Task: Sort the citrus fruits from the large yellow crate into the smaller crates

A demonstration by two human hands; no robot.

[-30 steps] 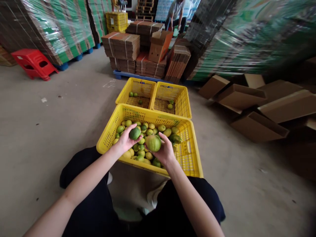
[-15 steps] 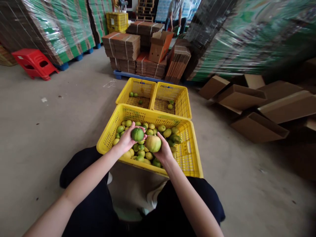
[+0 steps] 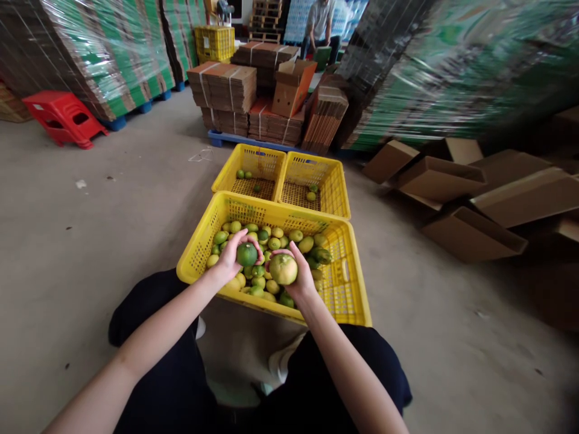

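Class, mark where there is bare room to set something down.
The floor is mostly bare between the red stool and the nearest crate, and between that crate and the cardboard boxes. Inside that crate, fruit crowds below the left hand and right hand.

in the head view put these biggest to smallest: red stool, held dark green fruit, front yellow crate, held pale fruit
1. front yellow crate
2. red stool, though it stands farther off
3. held pale fruit
4. held dark green fruit

Dim light | glare on plastic wrap [image 3: 429, 93] | outer edges stretched, blurred
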